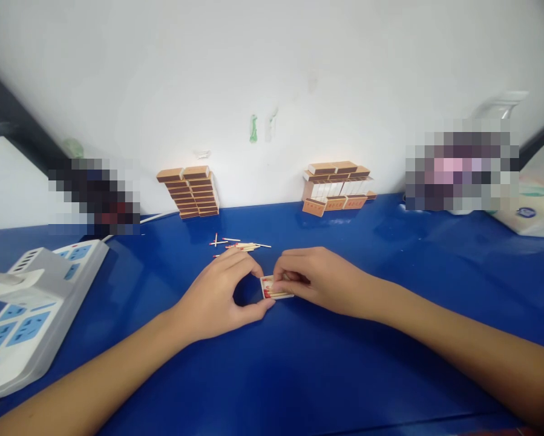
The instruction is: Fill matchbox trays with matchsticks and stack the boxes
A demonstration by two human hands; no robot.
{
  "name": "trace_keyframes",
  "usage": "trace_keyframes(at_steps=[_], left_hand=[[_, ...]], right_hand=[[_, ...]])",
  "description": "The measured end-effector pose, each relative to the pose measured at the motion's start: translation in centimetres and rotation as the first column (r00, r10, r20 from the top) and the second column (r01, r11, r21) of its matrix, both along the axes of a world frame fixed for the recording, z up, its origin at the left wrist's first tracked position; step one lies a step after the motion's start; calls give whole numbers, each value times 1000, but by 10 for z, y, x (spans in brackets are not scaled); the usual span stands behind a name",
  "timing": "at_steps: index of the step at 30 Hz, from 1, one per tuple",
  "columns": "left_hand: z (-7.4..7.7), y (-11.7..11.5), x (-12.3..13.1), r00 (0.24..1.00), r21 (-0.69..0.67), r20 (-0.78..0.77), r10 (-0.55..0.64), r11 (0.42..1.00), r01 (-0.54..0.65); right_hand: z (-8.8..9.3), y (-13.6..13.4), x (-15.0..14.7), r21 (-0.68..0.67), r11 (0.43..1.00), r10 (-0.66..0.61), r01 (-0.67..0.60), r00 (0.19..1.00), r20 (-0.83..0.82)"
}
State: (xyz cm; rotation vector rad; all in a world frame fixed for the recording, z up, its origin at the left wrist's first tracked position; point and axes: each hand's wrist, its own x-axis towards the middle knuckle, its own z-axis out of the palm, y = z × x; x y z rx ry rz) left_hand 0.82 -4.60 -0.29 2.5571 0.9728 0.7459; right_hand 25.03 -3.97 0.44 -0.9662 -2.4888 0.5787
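Observation:
A small white matchbox tray (282,297) lies on the blue table, with red-tipped matches (267,293) inside. My left hand (221,293) grips its left end, the index finger at the far corner and the thumb at the near one. Over the tray's right part is my right hand (314,278), its fingers pinched together and the tips down among the matches. Whatever those fingertips hold is hidden. Just beyond my left hand, a loose pile of matches (249,246) is scattered on the table.
Against the wall stand a stack of matchboxes (190,195) and, to its right, a matchbox structure (336,189) with an open middle. A white power strip (78,293) with a plugged-in adapter (26,284) occupies the left. A tissue pack (532,209) sits at the far right.

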Motion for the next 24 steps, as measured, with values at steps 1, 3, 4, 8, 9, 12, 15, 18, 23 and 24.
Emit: trace_keyframes(at_steps=[1,3,4,8,9,12,15,18,23,24], left_hand=[[0,0,0,1000,2,-7,7,1000,-7],[1,0,0,1000,16,-13,24,1000,-24],[1,0,0,999,25,-11,35,999,-35],[1,0,-1,998,57,1,68,996,-68],[1,0,-2,998,61,2,70,996,-70],[0,1,-2,998,65,1,66,996,-66],[0,1,-2,997,67,8,71,995,-71],[-1,1,-2,996,67,13,85,994,-86],[-1,1,-1,995,78,16,103,991,-104],[-1,1,-1,994,81,18,105,991,-106]], right_hand=[[-1,0,0,32,999,-7,7,1000,5],[-1,0,0,96,995,-22,20,1000,18],[-2,0,0,124,992,-24,20,999,32],[-5,1,0,207,978,-16,-10,992,123],[-5,1,0,220,975,-19,-12,990,138],[-6,1,-1,252,968,-37,-3,987,154],[-6,0,-1,275,961,-52,-1,982,183],[-5,-1,-1,291,957,-52,-11,977,209],[-6,-2,-2,319,948,-58,-7,980,193],[-6,-3,-2,318,948,-55,-4,983,177]])
